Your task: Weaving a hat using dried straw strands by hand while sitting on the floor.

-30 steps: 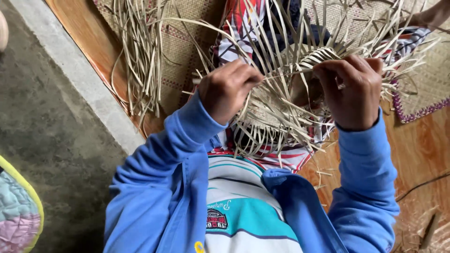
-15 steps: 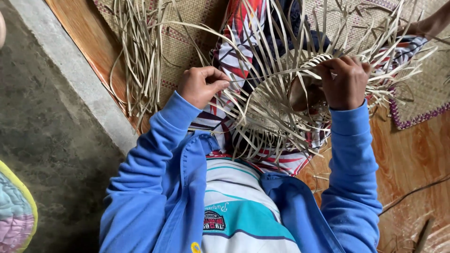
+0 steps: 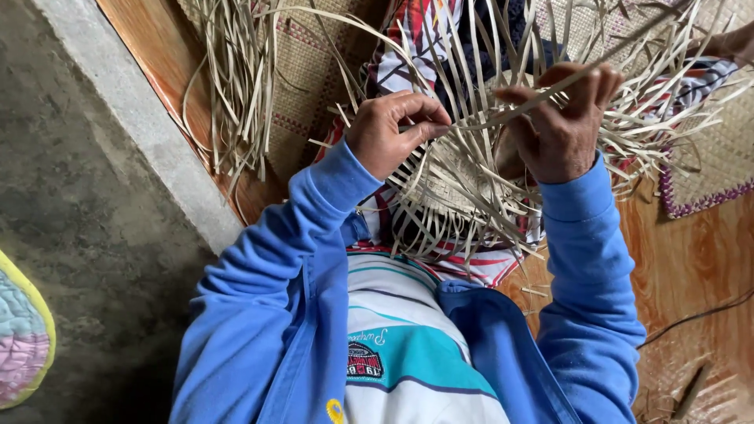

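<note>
Left hand (image 3: 393, 129) curled shut, pinching pale straw strips (image 3: 479, 118), right hand (image 3: 561, 126) gripping further strips against the half-woven straw piece (image 3: 455, 188) held over the lap, blue jacket sleeves (image 3: 314, 228) below, loose strip bundle (image 3: 236, 78) on the woven mat (image 3: 302, 74), wooden floor (image 3: 691, 259) beyond

Single head view — steep downward, close over the lap

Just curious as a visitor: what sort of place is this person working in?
Probably a home floor used for hand weaving. The left hand and right hand grip a half-woven straw piece, above a woven mat and loose straw strips.
</note>
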